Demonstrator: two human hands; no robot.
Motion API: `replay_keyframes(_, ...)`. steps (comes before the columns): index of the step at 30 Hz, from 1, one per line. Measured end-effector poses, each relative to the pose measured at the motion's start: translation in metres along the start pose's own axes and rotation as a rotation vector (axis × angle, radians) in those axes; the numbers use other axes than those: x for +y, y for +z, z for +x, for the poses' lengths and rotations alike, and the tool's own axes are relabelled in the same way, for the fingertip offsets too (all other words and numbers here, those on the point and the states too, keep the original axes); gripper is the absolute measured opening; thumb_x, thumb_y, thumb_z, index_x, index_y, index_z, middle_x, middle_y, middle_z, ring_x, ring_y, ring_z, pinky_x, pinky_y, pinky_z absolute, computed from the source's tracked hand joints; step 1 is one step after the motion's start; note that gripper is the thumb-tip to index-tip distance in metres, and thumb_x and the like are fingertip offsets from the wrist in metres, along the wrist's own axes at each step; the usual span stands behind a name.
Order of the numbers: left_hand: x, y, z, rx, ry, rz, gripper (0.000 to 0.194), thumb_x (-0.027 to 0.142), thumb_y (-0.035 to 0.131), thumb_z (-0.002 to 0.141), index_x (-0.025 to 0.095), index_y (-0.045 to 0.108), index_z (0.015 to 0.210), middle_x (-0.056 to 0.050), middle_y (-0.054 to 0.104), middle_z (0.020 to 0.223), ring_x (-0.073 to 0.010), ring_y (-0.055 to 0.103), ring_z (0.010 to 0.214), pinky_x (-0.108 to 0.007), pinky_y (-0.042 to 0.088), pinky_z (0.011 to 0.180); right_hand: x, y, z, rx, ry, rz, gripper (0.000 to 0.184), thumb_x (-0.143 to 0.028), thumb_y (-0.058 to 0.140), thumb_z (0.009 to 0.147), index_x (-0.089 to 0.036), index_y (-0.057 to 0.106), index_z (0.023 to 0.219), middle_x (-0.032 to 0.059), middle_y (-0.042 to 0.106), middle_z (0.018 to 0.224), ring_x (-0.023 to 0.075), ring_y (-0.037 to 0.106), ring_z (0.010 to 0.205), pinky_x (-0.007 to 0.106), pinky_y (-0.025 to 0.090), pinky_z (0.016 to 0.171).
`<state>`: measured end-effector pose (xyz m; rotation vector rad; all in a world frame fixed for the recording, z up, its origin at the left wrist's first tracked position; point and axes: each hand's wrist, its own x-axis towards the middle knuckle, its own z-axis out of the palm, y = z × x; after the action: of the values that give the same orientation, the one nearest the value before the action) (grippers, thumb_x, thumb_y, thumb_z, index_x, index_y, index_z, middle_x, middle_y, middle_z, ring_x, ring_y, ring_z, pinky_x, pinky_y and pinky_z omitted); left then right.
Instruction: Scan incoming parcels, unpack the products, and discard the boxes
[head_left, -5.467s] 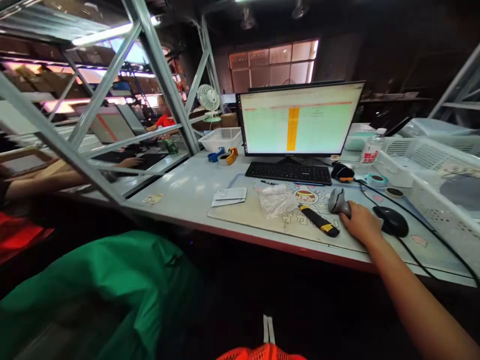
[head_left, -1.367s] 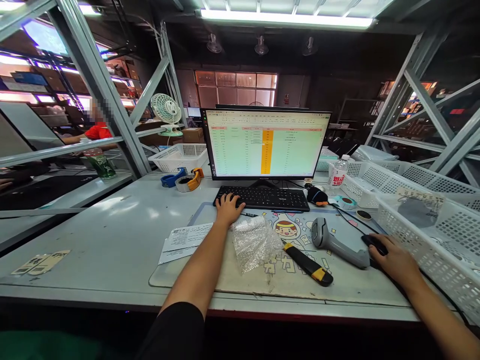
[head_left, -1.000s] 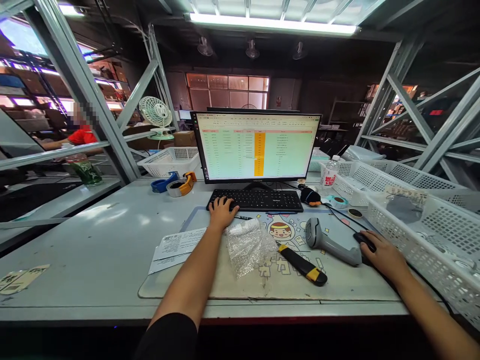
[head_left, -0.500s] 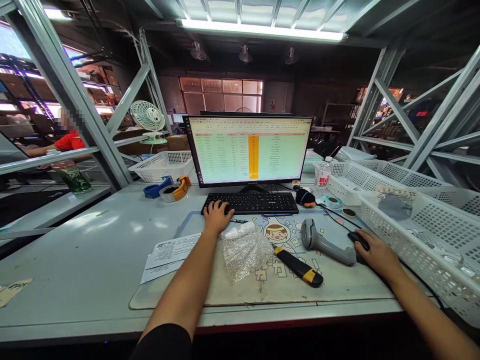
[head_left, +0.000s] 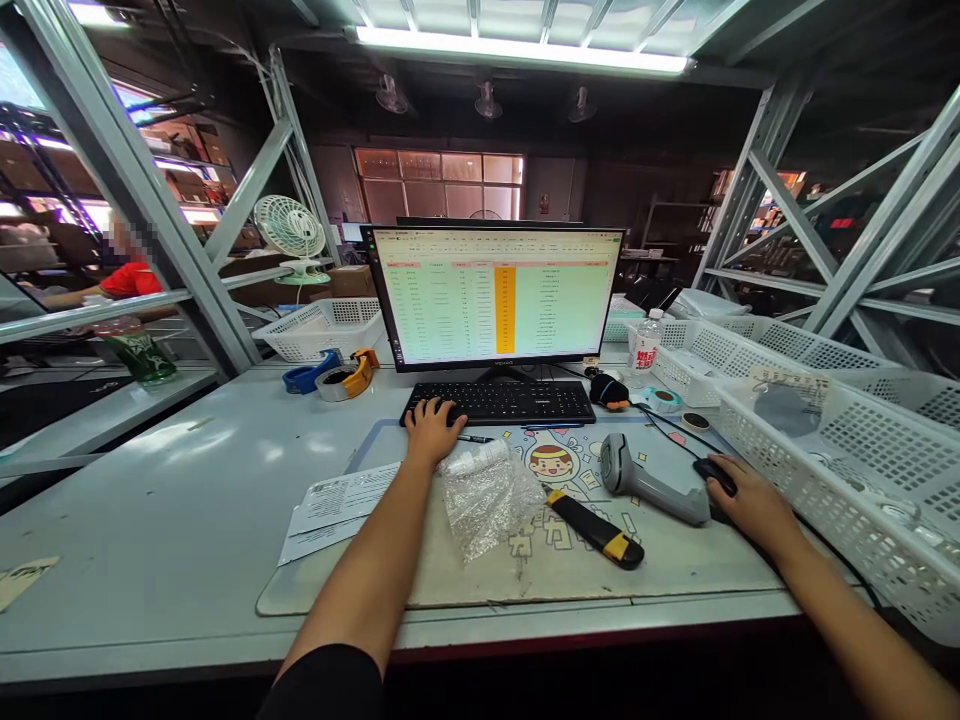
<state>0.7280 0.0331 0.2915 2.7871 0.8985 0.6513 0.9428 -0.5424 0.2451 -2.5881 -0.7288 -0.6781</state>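
My left hand (head_left: 433, 432) rests with spread fingers on the left end of the black keyboard (head_left: 517, 402). On the right, my right hand (head_left: 754, 500) curves over a black computer mouse (head_left: 716, 474) and grips it. The monitor (head_left: 499, 300) behind the keyboard shows a spreadsheet with an orange column. Between my arms, on a printed desk mat (head_left: 450, 590), lie a crumpled bubble-wrap bag (head_left: 484, 505), a black and yellow utility knife (head_left: 596, 528) and a grey barcode scanner (head_left: 649, 482). Printed papers (head_left: 337, 505) lie partly behind my left forearm.
White plastic baskets (head_left: 847, 500) line the right side, near a bottle (head_left: 645, 345). Blue and orange tape dispensers (head_left: 349, 378) stand left of the monitor. A fan (head_left: 290, 228) is at the back left, and a person in a red top (head_left: 135, 278) sits beyond the metal frame.
The spreadsheet on the screen looks slightly different in its rows. The whole view has shifted a little; both hands keep their places on the keyboard and mouse.
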Motion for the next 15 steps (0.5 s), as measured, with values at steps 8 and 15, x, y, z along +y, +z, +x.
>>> replay_keyframes(8, -0.0017, 0.0021, 0.0009, 0.008, 0.006, -0.001, 0.056, 0.059, 0.045, 0.106, 0.029, 0.065, 0.149, -0.012, 0.050, 0.169, -0.0411, 0.033, 0.161, -0.066, 0.024, 0.131, -0.0042, -0.0050, -0.0015, -0.009, 0.001, 0.011, 0.053, -0.050, 0.045, 0.100, -0.025, 0.072, 0.139, 0.0084, 0.071, 0.143, 0.0331, 0.069, 0.127, 0.049, 0.059, 0.105)
replay_keyframes(15, -0.0005, 0.0007, 0.0006, -0.004, -0.009, 0.004, 0.056, 0.058, 0.046, 0.106, 0.028, 0.063, 0.150, -0.011, 0.049, 0.169, -0.0404, 0.031, 0.161, -0.064, 0.024, 0.132, -0.0044, -0.0046, -0.0045, 0.006, 0.021, -0.036, 0.051, -0.048, 0.045, 0.099, -0.026, 0.077, 0.133, 0.0075, 0.070, 0.144, 0.0330, 0.071, 0.124, 0.047, 0.061, 0.099)
